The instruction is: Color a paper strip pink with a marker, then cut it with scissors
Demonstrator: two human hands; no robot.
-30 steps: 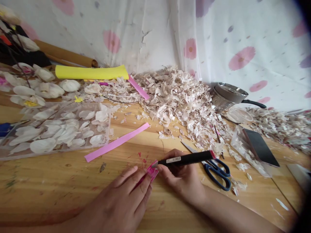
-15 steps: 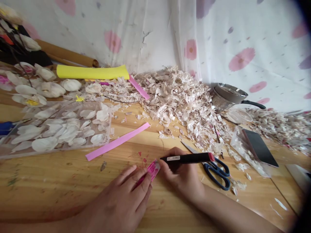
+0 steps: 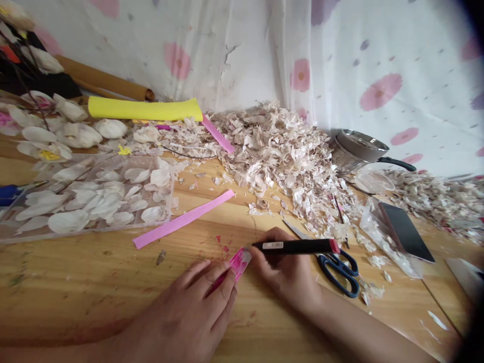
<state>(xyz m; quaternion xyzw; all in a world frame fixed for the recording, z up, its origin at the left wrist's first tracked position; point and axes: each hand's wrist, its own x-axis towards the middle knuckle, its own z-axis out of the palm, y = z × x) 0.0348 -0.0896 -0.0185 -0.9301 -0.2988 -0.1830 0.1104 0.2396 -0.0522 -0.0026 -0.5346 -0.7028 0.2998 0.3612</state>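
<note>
My right hand (image 3: pixel 287 272) is closed round a black marker (image 3: pixel 302 246) with a red end, held almost level. Its tip meets the upper end of a small pale petal-like piece (image 3: pixel 239 264) streaked with bright pink. The fingers of my left hand (image 3: pixel 189 307) press that piece against the wooden table and hide its lower part. Just beyond my hands are small reddish-pink marks (image 3: pixel 224 244) on the wood. Scissors with dark blue handles (image 3: pixel 338 272) lie beside my right hand, blades partly behind it. A pink strip (image 3: pixel 185 219) lies beyond my left hand.
A clear tray (image 3: pixel 171 201) of white petals stands at left, below a yellow roll (image 3: pixel 145 108). Dry flakes (image 3: pixel 280 151) are heaped at the back. A metal pot (image 3: pixel 353 148) with a black handle and a dark phone (image 3: pixel 406 232) are at right.
The pink colouring on the small piece looks slightly fuller. The marker and my right hand have shifted a little; my left hand stays pressed in place.
</note>
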